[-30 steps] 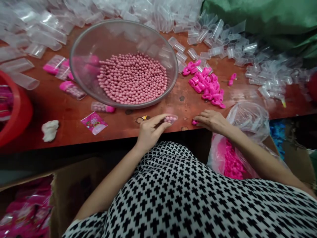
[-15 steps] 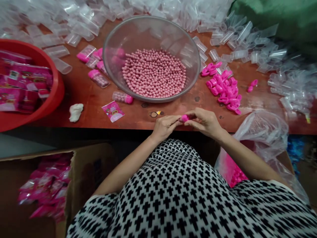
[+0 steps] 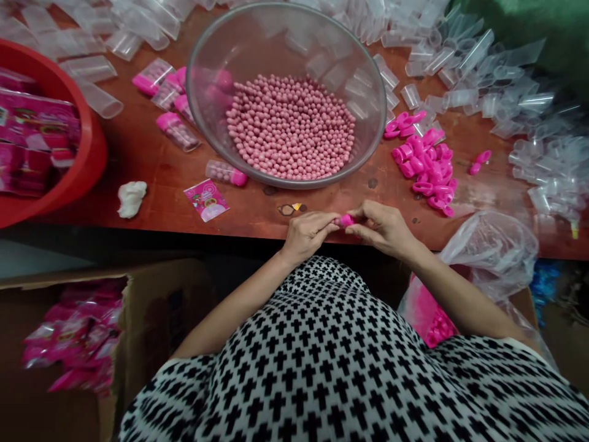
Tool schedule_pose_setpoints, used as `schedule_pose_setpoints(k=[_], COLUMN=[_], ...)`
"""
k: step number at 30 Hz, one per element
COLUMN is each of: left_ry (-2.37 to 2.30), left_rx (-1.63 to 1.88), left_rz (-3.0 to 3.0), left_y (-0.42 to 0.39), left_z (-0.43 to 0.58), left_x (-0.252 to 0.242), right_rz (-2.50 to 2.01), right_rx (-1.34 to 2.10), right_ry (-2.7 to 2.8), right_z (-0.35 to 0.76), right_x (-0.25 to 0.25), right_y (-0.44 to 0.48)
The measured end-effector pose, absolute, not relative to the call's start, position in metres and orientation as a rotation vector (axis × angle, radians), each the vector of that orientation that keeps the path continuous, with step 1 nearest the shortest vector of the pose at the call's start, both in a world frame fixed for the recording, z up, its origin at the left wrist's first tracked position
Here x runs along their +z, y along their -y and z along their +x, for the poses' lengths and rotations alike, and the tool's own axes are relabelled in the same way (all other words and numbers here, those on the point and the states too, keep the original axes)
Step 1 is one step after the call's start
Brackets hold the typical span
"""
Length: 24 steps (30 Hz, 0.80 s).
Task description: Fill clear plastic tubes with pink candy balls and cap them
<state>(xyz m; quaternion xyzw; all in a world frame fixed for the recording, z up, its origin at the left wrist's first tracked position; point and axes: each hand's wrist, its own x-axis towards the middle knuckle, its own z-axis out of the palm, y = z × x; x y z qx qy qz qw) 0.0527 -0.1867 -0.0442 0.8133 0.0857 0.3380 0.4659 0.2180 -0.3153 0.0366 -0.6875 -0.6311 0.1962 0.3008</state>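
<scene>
My left hand is closed on the body of a small tube, which its fingers mostly hide. At the tube's end a bright pink cap shows between my two hands. My right hand pinches that cap between thumb and fingers. Both hands are just over the table's front edge. Beyond them stands a see-through bowl with many small pink balls. A filled clear tube with a pink cap lies left of the bowl's front, near a printed pink card.
Loose pink caps lie in a heap on the right. Clear empty tubes cover the back. At the left are a red basin of pink packets, a white lump and a cardboard box. A plastic bag hangs at the right.
The view has tipped and shifted slightly, so the bowl looks nearer. My hands stay together on the capped tube, with the right fingers still around the cap.
</scene>
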Motion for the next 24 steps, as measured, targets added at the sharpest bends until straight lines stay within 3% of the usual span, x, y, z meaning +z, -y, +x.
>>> schedule_pose_setpoints(k=[10,21,24], left_ry=[-0.322,-0.309,-0.373], left_rx=[0.652,0.759,0.694], left_rz=[1.869,1.953,1.876], left_y=[0.185,0.189,0.187], left_z=[0.052,0.054,0.054], left_x=[-0.038,-0.039,-0.039], right_rz=[-1.853,-1.981,-1.894], right_rx=[0.561,0.333,0.448], right_ry=[1.663,2.026,1.913], right_z=[0.220,0.212,0.218], right_x=[0.037,0.043,0.040], right_y=[0.307,0.300,0.295])
